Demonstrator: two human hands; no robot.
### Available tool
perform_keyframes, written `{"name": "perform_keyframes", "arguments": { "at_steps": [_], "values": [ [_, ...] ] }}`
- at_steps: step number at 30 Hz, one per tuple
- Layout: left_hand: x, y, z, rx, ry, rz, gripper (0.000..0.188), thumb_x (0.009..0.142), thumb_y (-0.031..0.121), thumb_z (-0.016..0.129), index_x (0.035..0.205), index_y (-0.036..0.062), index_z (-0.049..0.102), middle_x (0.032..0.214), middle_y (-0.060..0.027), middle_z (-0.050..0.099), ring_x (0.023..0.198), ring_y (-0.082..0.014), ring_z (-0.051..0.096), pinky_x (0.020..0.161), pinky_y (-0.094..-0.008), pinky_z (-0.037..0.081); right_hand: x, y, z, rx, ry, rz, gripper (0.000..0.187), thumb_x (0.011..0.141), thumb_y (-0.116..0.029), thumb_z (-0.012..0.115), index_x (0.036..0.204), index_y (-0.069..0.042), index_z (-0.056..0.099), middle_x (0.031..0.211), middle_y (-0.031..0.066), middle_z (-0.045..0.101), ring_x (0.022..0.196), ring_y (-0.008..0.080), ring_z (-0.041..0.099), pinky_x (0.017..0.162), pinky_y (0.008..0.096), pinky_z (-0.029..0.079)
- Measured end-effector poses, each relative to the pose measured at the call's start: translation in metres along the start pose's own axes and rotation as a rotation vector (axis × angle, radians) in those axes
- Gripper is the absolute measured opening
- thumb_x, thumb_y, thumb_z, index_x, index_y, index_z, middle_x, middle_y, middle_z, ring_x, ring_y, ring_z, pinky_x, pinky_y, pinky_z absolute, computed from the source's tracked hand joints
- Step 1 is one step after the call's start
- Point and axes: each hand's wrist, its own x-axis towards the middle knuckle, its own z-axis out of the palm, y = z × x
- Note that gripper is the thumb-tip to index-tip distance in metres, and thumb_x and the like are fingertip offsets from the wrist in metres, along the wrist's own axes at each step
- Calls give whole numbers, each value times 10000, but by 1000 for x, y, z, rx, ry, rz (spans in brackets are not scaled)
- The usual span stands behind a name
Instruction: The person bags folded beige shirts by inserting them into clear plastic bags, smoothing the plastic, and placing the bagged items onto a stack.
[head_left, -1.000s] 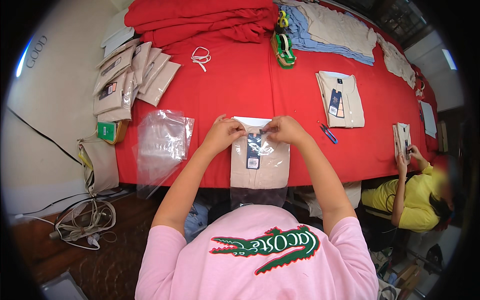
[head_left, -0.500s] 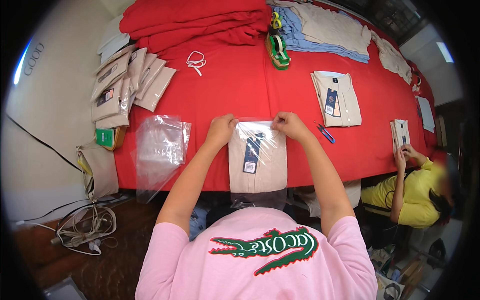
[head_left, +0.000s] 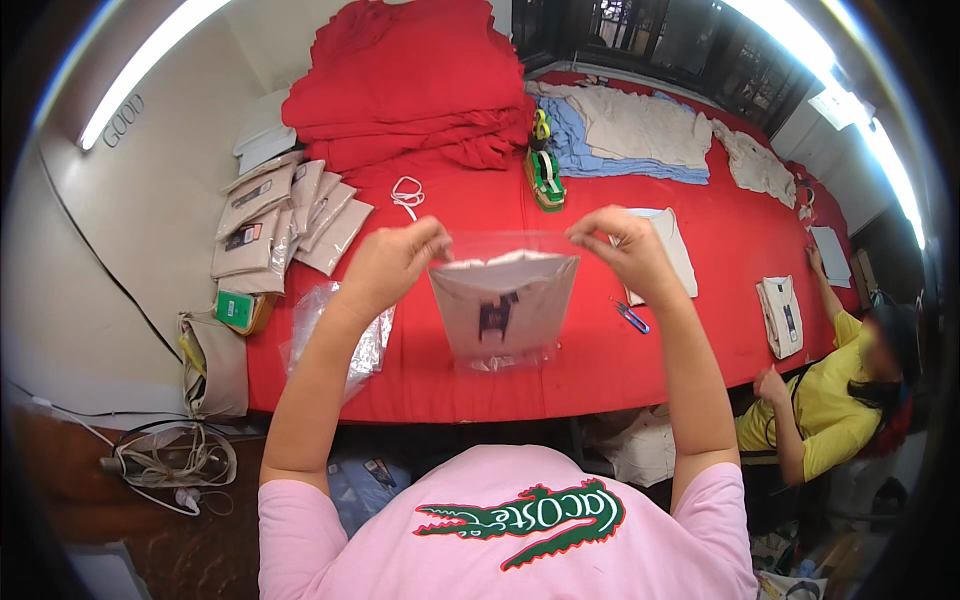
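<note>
A folded beige shirt [head_left: 505, 300] with a dark hang tag, blurred by motion, sits inside a clear plastic bag [head_left: 505, 241]. The bag is held up above the red table by its two upper corners. My left hand [head_left: 400, 262] pinches the left corner between thumb and fingers. At the right corner my right hand [head_left: 630, 250] has the plastic in the same kind of pinch. Behind my right hand lies another folded beige shirt [head_left: 675, 250], partly covered from sight. Blue-handled thread snips [head_left: 630, 315] rest on the table to the right of the bag.
Bagged shirts [head_left: 262, 225] are piled at the left, near loose clear bags [head_left: 372, 352]. A green tape dispenser [head_left: 546, 182] and white cord [head_left: 406, 194] lie farther back, before heaped red cloth [head_left: 400, 90]. A co-worker in yellow [head_left: 835, 400] sits right, by a folded shirt [head_left: 780, 318].
Both hands have lifted the bagged shirt off the table, and it now hangs tilted. The co-worker's hands have left their folded shirt; one reaches toward white sheets.
</note>
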Motion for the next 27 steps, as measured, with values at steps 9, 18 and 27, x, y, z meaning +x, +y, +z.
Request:
{"name": "perform_keyframes", "arguments": {
  "at_steps": [9, 18, 27],
  "values": [
    [-57, 45, -12, 430, 319, 463, 111, 947, 145, 803, 1040, 92, 773, 1015, -73, 804, 992, -240, 781, 1013, -460, 582, -38, -47, -13, -251, 60, -321, 126, 833, -41, 831, 954, -66, 802, 925, 81, 736, 908, 277, 695, 814, 413, 560],
    [-253, -46, 128, 182, -165, -114, 239, 957, 281, 805, 1071, 71, 805, 1110, -100, 803, 1062, -271, 758, 1101, -511, 524, -250, 34, 100, -359, -527, 41, 67, 843, -160, 786, 860, -105, 752, 855, 68, 674, 913, 289, 676, 835, 454, 517],
    [-134, -90, 176, 6, -71, -367, 456, 927, 224, 814, 1328, 55, 682, 1443, -158, 652, 1292, -364, 638, 1105, -491, 505, -132, 75, 173, -292, -156, 139, 345, 964, -92, 701, 1306, -48, 718, 1373, 176, 686, 1256, 385, 657, 1077, 487, 526]
  ]
}}
